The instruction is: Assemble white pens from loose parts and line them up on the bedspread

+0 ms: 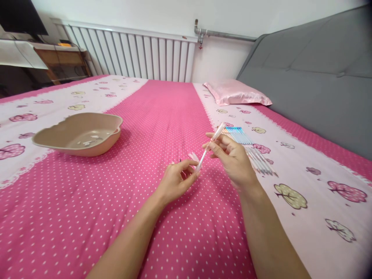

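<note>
My right hand (232,157) grips a thin clear pen (209,148), held slanted above the pink dotted bedsheet (162,116). My left hand (176,180) pinches the lower tip of that pen between thumb and fingers. Small clear pieces (193,156) lie on the sheet just beyond my left fingers. A row of several pens with blue ends (248,149) lies on the sheet to the right, partly hidden behind my right hand.
A beige shallow basin (78,133) with a few small bits inside sits on the bed at the left. A pink pillow (236,93) lies at the far right by the grey headboard (314,77). A white radiator (128,54) lines the far wall.
</note>
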Demonstrator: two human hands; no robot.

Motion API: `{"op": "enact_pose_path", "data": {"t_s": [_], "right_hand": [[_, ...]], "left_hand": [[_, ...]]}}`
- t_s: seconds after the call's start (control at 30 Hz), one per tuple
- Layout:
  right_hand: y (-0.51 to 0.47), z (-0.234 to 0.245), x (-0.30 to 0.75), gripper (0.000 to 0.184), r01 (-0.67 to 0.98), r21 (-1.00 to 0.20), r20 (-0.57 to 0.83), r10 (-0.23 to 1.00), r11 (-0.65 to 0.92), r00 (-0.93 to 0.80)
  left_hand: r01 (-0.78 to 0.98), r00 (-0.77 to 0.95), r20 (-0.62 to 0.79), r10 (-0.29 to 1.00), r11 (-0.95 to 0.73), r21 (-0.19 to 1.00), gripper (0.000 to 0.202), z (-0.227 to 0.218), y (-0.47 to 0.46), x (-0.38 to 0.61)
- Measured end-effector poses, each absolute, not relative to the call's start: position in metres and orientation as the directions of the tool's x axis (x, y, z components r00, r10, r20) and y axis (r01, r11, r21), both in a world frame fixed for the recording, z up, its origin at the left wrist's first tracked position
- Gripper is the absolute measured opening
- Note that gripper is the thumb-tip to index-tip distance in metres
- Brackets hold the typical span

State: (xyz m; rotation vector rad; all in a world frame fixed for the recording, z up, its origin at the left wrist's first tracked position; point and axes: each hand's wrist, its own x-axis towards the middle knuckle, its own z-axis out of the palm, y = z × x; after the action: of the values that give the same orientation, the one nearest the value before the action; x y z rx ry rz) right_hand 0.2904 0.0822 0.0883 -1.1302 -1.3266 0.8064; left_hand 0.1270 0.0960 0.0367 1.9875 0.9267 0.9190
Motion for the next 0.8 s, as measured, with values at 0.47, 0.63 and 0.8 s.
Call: {"op": "enact_pose_path", "data": {"t_s": [0.47,0.63,0.8], "right_hand": [[0.0838,0.0862,0.2903,0.029,0.169,-0.943,0.307,0.946,0.288,0.103],[0.0832,0.0861,0.2893,0.031,0.195,-0.939,0.303,0.950,0.284,0.077],[0.0836,0.0849,0.2874,0.031,0.193,-0.937,0.303,0.952,0.290,0.041]], "left_hand": [[0.287,0.474,0.280,0.835,-0.448,0.847,0.029,0.0361,0.0958,0.1269],[0.280,0.461,0.292,0.838,-0.449,0.848,0.029,0.0364,0.0962,0.1275],[0.261,0.461,0.292,0.838,-0.443,0.858,0.029,0.0384,0.0958,0.1277]]}}
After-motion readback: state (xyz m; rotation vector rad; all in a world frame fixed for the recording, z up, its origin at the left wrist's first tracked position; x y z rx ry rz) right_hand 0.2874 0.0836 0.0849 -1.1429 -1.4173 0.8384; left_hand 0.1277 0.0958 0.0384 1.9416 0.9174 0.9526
